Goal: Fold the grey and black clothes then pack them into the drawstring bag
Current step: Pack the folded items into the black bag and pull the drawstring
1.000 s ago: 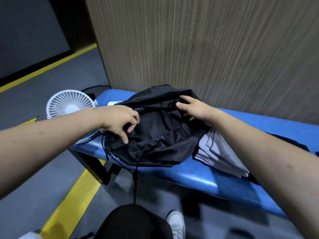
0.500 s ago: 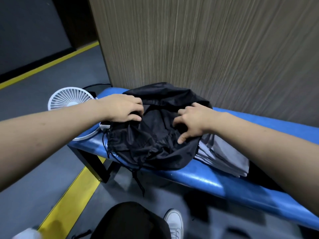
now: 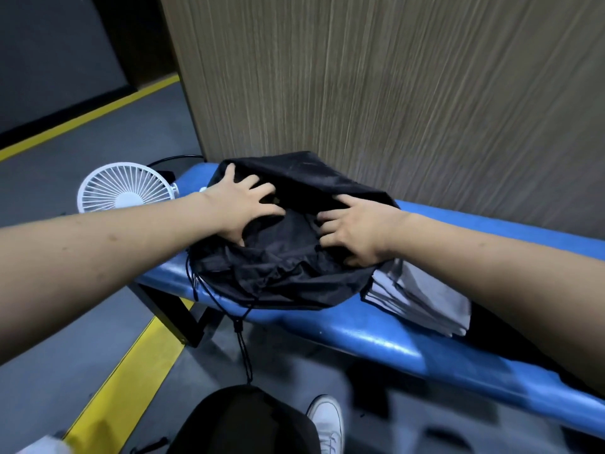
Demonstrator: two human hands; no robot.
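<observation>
The black nylon drawstring bag (image 3: pixel 288 250) lies crumpled on the blue padded bench (image 3: pixel 376 335), at its left end, mouth apparently toward the person, cords dangling over the near edge. The left hand (image 3: pixel 242 208) rests spread and flat on the bag's left side, clasping nothing. The right hand (image 3: pixel 357 231) sits on its right side, fingers curled into the fabric, seemingly pinching the opening. The folded grey clothes (image 3: pixel 425 296) lie just right of the bag, touching it, long axis running toward the person. They sit directly under the right forearm, so the right hand is nearer. A white round fan (image 3: pixel 124 188) stands left of the bag.
</observation>
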